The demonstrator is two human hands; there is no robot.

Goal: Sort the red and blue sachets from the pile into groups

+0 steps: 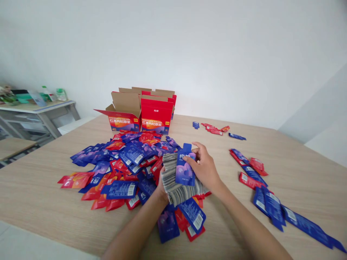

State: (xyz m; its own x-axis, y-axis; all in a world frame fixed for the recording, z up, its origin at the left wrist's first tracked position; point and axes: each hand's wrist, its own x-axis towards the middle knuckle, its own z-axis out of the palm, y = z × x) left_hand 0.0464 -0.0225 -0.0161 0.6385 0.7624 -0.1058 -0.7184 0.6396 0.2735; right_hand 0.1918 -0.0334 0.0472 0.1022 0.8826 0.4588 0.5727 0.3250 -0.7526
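A glossy, flat blue sachet (182,175) with a narrow neck (187,146) lies against a ribbed, striped cloth (170,180), above a heap of red and blue sachets (130,153); its long axis runs away from the person, neck outermost. The right hand (204,166) pinches its right side between thumb and fingers. The left hand (162,187) supports the cloth, fingers too hidden to tell their state. Beyond, red cardboard boxes (156,112) stand on the wood-grain table (54,202).
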